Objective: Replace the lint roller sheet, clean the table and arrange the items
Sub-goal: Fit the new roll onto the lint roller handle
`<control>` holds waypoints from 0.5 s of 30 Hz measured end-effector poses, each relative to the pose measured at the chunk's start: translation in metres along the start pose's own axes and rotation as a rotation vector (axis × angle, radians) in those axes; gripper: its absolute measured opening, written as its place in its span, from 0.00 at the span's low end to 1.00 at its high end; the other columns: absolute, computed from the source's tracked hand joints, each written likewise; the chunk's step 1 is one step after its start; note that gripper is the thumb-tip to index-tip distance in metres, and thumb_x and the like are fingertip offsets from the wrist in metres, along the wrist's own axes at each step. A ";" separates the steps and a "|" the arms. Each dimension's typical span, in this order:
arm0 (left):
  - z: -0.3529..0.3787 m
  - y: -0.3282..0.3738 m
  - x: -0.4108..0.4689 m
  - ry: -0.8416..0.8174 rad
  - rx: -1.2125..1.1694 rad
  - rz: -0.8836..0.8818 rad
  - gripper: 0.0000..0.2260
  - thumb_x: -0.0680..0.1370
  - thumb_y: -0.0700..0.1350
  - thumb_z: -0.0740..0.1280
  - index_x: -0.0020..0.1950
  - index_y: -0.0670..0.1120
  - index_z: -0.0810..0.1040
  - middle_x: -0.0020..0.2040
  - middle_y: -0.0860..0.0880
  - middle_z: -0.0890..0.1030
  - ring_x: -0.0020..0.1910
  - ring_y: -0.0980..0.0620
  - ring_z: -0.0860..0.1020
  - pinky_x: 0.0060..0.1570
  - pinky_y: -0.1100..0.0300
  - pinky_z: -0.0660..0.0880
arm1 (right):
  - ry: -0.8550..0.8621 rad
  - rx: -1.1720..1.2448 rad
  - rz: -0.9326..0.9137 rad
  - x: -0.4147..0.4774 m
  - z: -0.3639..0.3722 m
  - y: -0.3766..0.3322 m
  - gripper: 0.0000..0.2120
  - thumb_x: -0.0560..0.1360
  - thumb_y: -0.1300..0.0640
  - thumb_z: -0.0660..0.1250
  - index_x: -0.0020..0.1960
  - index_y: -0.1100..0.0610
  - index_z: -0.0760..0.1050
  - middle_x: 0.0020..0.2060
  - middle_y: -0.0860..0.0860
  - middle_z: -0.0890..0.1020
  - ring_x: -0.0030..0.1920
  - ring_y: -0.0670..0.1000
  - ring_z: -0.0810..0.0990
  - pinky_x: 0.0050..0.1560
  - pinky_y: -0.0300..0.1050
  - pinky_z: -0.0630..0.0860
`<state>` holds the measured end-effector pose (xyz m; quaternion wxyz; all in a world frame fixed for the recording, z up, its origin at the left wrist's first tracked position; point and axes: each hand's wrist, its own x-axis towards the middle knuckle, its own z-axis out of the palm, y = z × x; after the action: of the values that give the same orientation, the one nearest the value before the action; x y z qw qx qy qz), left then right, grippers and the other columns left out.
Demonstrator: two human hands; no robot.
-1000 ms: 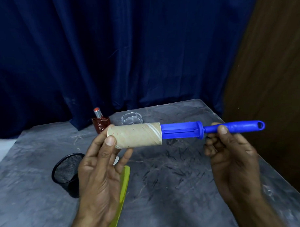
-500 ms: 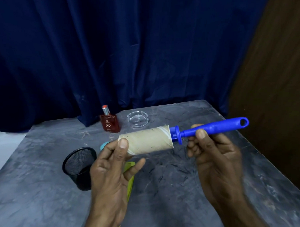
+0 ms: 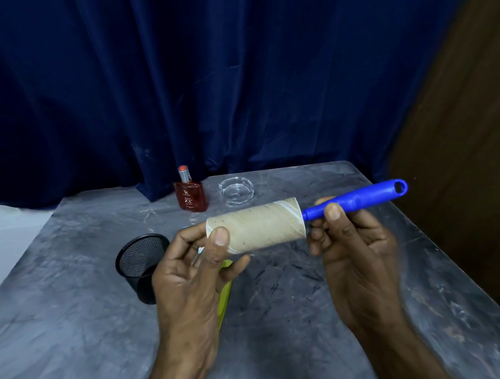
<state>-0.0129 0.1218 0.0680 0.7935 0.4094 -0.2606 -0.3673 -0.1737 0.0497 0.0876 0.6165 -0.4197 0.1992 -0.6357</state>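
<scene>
Above the near grey marbled table, the left hand pinches the tan cardboard lint roll by its end, and the right hand grips its blue plastic handle. Farther back, a red glass bottle marked "RED ZX" stands near the far edge.

In front of you hangs a deep blue curtain, falling in long vertical folds from the top of your view down behind the far edge of the table, its creases brighter in the middle and darker toward the left. To your right stands a dark brown wooden panel, which runs down past the table's right edge. The table is a grey, marble-patterned slab streaked with dark veins and scuffs under soft light, and beyond its left edge you see a pale, whitish surface.
</scene>
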 end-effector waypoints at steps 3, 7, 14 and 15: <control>-0.006 0.003 -0.001 -0.114 0.083 0.129 0.25 0.64 0.61 0.86 0.55 0.51 0.86 0.55 0.49 0.89 0.54 0.51 0.88 0.47 0.58 0.85 | 0.025 0.037 0.035 0.000 -0.006 0.001 0.09 0.73 0.56 0.73 0.50 0.60 0.84 0.36 0.55 0.82 0.34 0.48 0.78 0.32 0.40 0.76; -0.019 -0.002 -0.004 -0.341 0.537 0.503 0.15 0.74 0.46 0.79 0.60 0.53 0.83 0.64 0.51 0.84 0.70 0.45 0.81 0.70 0.47 0.78 | 0.114 0.069 0.082 -0.002 -0.018 0.008 0.06 0.76 0.60 0.69 0.49 0.59 0.84 0.38 0.54 0.83 0.35 0.48 0.80 0.33 0.40 0.78; -0.019 -0.020 -0.030 -0.028 0.391 0.300 0.17 0.72 0.62 0.79 0.52 0.53 0.83 0.47 0.48 0.86 0.54 0.48 0.86 0.57 0.46 0.83 | 0.204 0.025 0.084 -0.011 -0.027 0.011 0.05 0.73 0.59 0.71 0.46 0.57 0.86 0.38 0.55 0.84 0.37 0.50 0.82 0.36 0.41 0.81; -0.014 -0.020 -0.032 0.009 0.252 0.119 0.21 0.69 0.61 0.79 0.57 0.53 0.82 0.49 0.48 0.86 0.53 0.46 0.87 0.52 0.47 0.85 | 0.201 0.024 0.091 -0.011 -0.027 0.012 0.05 0.73 0.59 0.71 0.46 0.57 0.86 0.38 0.56 0.84 0.37 0.50 0.82 0.37 0.41 0.81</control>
<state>-0.0294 0.1454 0.0401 0.7574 0.4913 -0.3247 -0.2821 -0.1890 0.0515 0.0596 0.6266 -0.3368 0.2713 -0.6483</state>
